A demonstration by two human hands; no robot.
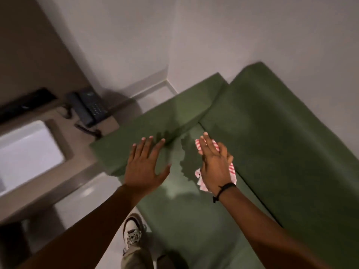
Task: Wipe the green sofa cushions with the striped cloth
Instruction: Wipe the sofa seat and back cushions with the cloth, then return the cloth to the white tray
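Note:
The green sofa fills the middle and right of the head view: a seat cushion, a back cushion against the wall and a side cushion at the left end. My left hand hovers with fingers spread over the side cushion's near edge and holds nothing. My right hand, with a black band at the wrist, lies over the red-and-white striped cloth above the seat, near the corner where seat and back cushion meet. The cloth sticks out beyond my fingers and below my palm.
Left of the sofa stands a beige side table with a dark telephone and its cord. A white-topped surface lies further left. White walls close the corner behind. My shoe stands on the pale floor by the sofa's front.

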